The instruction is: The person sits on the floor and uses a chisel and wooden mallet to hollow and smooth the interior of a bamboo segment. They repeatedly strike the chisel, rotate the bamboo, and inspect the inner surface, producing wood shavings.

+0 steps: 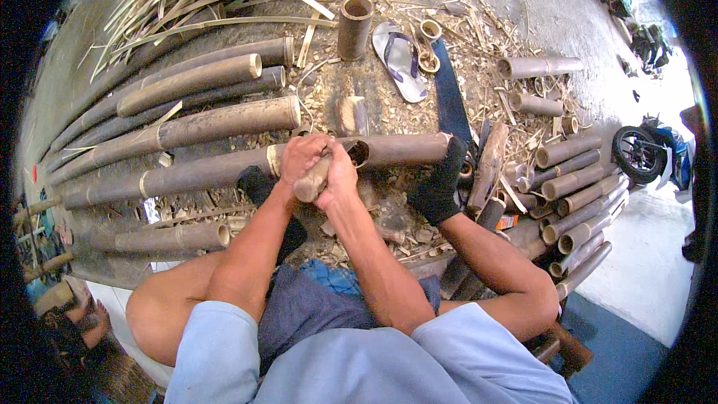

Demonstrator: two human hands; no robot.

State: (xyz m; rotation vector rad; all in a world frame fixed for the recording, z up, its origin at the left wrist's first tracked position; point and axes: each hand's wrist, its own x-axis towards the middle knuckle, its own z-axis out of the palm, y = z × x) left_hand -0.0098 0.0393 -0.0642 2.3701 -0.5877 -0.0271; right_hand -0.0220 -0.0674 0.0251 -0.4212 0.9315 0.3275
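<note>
A long brown bamboo pole [202, 173] lies crosswise in front of me. Near its middle is a dark opening [360, 153], with more bamboo [407, 150] continuing to the right. My left hand [303, 155] and my right hand [342, 176] are closed together around a tool with a thick wooden handle [312, 182]. Its butt points toward me; its working end, by the opening, is mostly hidden, so its kind cannot be told. My right foot, in a dark sock [440, 188], rests against the bamboo's right end, and my left foot [257, 184] is beside the pole.
More bamboo poles [217, 126] lie at left, cut lengths [572, 151] at right. Beyond my hands are an upright bamboo tube [354, 30], a sandal [400, 63] and a saw-like blade [450, 93]. Split strips [217, 0] pile up at the back; shavings cover the floor.
</note>
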